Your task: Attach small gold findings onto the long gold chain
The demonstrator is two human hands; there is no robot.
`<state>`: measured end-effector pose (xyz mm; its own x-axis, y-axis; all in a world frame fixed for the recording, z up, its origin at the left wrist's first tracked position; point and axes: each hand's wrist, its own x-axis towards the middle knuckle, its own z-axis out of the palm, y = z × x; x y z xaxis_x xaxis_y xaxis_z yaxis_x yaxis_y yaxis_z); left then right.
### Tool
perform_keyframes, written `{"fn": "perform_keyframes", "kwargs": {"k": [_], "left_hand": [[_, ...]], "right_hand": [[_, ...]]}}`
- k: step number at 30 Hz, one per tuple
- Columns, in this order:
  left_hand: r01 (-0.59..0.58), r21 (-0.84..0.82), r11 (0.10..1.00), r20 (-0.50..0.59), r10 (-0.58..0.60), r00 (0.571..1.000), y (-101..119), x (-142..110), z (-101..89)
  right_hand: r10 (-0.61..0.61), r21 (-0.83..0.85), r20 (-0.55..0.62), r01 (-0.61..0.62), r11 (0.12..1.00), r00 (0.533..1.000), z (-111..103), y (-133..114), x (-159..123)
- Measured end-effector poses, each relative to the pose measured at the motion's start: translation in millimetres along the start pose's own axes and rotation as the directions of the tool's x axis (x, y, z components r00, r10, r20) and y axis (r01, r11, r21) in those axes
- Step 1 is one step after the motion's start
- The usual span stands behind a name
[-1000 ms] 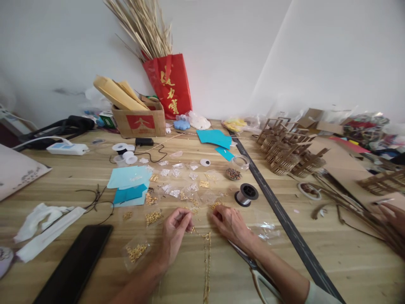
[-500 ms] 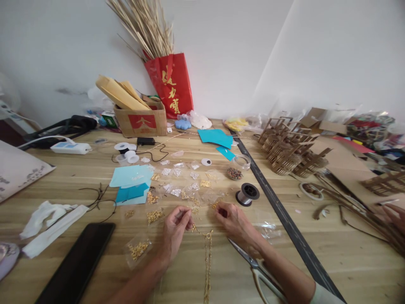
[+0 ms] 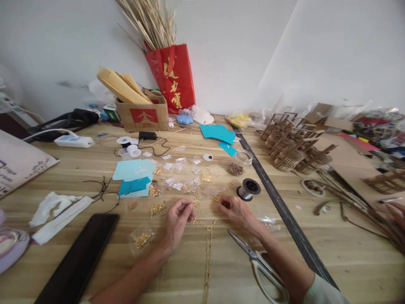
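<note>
My left hand (image 3: 177, 221) rests on the wooden table (image 3: 95, 261) with its fingers pinched on the top end of a gold chain (image 3: 207, 261), which runs down toward me. My right hand (image 3: 236, 211) lies a little to the right, fingers curled over a small bag of gold findings (image 3: 217, 197); what they pinch is too small to make out. Several small clear bags of gold and silver findings (image 3: 177, 185) are spread just beyond both hands.
Scissors (image 3: 259, 264) lie by my right forearm. A wire spool (image 3: 249, 188), bead cup (image 3: 236, 169), blue paper (image 3: 134, 177), black tablet (image 3: 79, 257), cardboard box (image 3: 147, 116), red bag (image 3: 174, 80) and wooden frames (image 3: 291, 147) stand around. Another person's hand (image 3: 397, 211) shows at right.
My right hand has slid up and right, away from the chain's top toward the gold findings. The view has tilted down a little; the left hand keeps its pinch.
</note>
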<state>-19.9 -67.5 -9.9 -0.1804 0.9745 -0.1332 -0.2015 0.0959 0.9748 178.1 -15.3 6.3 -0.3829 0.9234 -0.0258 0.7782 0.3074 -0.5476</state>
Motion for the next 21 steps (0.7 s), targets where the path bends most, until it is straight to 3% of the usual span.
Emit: {"fn": "perform_keyframes", "kwargs": {"k": [21], "left_hand": [[-0.034, 0.036, 0.999, 0.012, 0.033, 0.999, -10.5, 3.3, -2.6]], "right_hand": [[0.106, -0.416, 0.06, -0.071, 0.907, 0.993, -8.8, -2.9, -1.4]]}}
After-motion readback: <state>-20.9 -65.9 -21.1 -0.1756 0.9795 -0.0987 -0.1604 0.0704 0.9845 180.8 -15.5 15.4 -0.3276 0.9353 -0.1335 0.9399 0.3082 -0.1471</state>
